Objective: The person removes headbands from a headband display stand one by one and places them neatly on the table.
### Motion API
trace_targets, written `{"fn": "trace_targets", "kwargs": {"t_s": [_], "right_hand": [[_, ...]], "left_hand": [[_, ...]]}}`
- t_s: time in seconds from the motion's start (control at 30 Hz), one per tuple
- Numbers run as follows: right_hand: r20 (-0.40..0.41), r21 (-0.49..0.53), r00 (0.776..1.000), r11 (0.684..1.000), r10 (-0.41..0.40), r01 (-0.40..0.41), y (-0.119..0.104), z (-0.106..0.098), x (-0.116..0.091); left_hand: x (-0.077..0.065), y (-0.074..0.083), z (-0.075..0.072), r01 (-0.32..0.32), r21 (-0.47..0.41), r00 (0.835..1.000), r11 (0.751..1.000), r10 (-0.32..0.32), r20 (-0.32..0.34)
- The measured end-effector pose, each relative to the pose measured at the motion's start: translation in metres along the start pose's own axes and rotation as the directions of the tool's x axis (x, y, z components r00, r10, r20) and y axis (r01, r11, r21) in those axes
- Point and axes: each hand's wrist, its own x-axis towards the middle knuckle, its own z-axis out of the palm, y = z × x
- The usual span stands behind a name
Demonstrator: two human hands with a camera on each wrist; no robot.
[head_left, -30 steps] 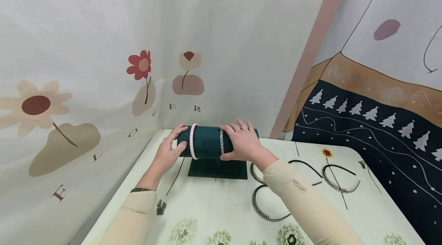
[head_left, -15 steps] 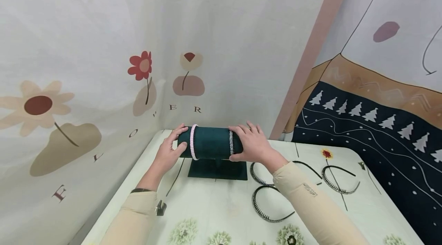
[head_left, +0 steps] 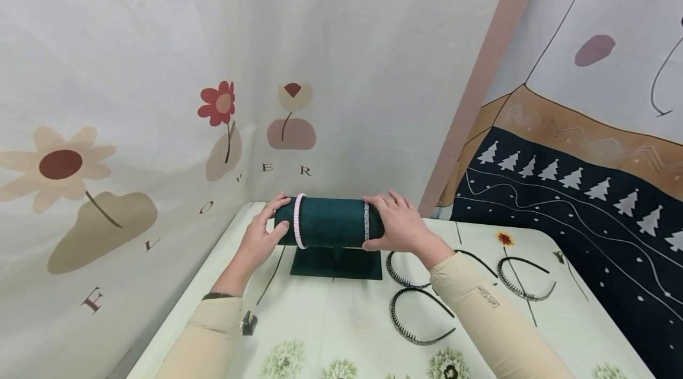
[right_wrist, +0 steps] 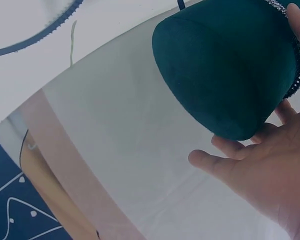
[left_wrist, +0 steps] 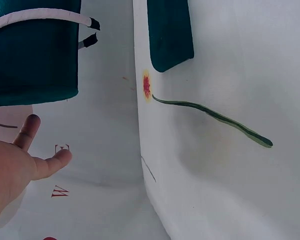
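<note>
A dark green velvet headband stand (head_left: pixel 332 223), a horizontal roll on a flat base, stands toward the back of the table. My left hand (head_left: pixel 258 244) holds the roll's left end, thumb in front and fingers over the top. Close beside that thumb, a pink headband (head_left: pixel 297 222) goes round the roll; its two tips show in the left wrist view. Near the right end sits a glittery silver headband (head_left: pixel 366 222) with dark teeth. My right hand (head_left: pixel 399 228) grips it between thumb and fingers; the lower fingers spread past the roll's underside in the right wrist view.
Several dark toothed headbands lie on the pale floral tablecloth to the right, one nearer (head_left: pixel 418 340) and one farther right (head_left: pixel 525 293). A small dark object (head_left: pixel 248 322) is by the left sleeve. A printed curtain (head_left: pixel 363 70) hangs close behind the stand.
My right hand has slid rightward along the roll, and the silver headband has moved with it toward the right end. The left hand and the pink headband have stayed in place.
</note>
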Motion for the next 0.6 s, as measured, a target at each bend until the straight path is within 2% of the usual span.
{"fn": "trace_targets", "kwargs": {"t_s": [0.23, 0.6], "right_hand": [[0.02, 0.067, 1.0, 0.998, 0.015, -0.017, 0.007, -0.003, -0.001], [0.051, 0.184, 0.998, 0.983, 0.021, -0.03, 0.021, -0.003, 0.001]], "left_hand": [[0.0, -0.001, 0.001, -0.012, 0.008, 1.0, 1.0, 0.012, -0.001], [-0.001, -0.002, 0.001, 0.003, 0.01, 1.0, 1.0, -0.003, -0.002]]}}
